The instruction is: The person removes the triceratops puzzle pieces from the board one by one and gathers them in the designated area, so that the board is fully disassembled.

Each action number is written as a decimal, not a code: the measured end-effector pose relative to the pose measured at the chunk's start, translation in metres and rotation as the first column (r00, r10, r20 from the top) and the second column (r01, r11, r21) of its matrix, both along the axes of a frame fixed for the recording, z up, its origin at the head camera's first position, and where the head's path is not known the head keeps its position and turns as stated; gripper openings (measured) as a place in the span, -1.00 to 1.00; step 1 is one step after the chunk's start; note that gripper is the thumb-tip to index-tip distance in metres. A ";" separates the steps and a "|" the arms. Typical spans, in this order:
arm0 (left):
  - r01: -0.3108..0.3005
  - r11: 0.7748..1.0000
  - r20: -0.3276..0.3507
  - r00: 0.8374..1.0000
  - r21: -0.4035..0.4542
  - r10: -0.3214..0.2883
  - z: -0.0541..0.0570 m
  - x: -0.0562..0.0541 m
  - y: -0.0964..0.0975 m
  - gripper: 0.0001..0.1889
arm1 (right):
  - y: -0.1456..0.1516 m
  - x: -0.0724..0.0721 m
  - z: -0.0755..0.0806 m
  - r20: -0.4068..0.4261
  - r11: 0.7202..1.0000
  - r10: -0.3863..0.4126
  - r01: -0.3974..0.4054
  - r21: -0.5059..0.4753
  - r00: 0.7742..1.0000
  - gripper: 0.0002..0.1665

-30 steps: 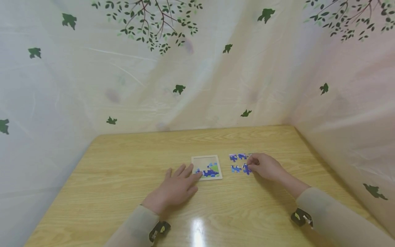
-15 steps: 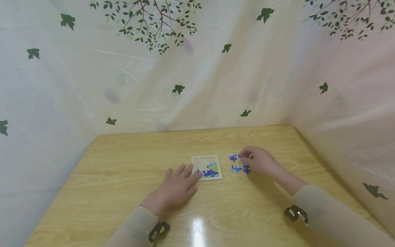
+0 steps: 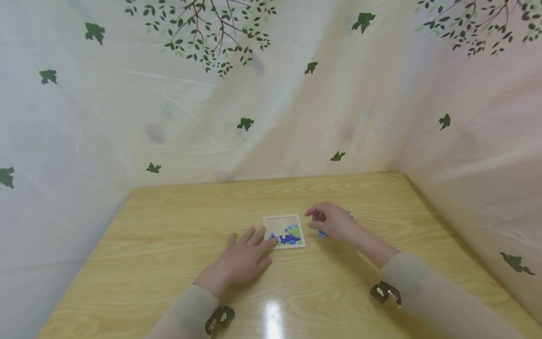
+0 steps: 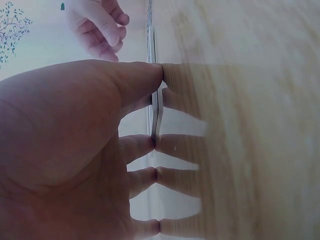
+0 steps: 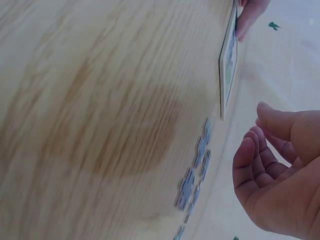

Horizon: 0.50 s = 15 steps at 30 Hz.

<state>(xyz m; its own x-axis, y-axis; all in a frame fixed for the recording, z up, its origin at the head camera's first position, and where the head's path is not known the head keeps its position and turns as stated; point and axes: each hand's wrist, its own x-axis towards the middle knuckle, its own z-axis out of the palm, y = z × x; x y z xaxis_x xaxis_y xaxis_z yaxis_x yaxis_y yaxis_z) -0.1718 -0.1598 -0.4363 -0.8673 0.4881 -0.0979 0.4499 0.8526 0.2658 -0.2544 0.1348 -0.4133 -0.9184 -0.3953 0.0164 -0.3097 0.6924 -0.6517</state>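
Observation:
A small square puzzle tray (image 3: pixel 281 218) with a pale frame lies on the table, its lower part filled with joined blue and green puzzle pieces (image 3: pixel 290 238). My left hand (image 3: pixel 241 259) rests flat with fingers spread, its fingertips touching the tray's left side. My right hand (image 3: pixel 332 221) hovers over the loose pieces just right of the tray, fingers loosely bent, with nothing visible between them. In the right wrist view, several loose puzzle pieces (image 5: pixel 186 189) lie on the table below the right hand (image 5: pixel 280 170). From the head view that hand hides most of them.
The wooden table (image 3: pixel 182 207) reaches back to a pale curtain (image 3: pixel 203 117) printed with leaves and birds. More curtain hangs at the left and right sides. Each wrist wears a small dark camera.
My right hand has moved left across the loose pieces, from their right end toward the tray, and now covers most of them. My left hand and the tray have stayed put.

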 end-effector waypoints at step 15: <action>0.003 1.000 -0.004 1.000 0.000 -0.003 -0.004 -0.001 -0.001 -0.42 | -0.030 -0.003 -0.014 0.023 0.996 0.094 -0.095 0.004 0.995 -0.64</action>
<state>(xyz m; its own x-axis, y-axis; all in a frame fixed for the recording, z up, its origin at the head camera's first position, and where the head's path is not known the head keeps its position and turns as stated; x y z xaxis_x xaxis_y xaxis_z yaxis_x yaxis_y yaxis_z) -0.1728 -0.1611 -0.4399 -0.8660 0.4910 -0.0945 0.4537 0.8510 0.2645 -0.2574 0.1048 -0.4276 -0.8770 -0.4804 -0.0061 -0.3590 0.6637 -0.6562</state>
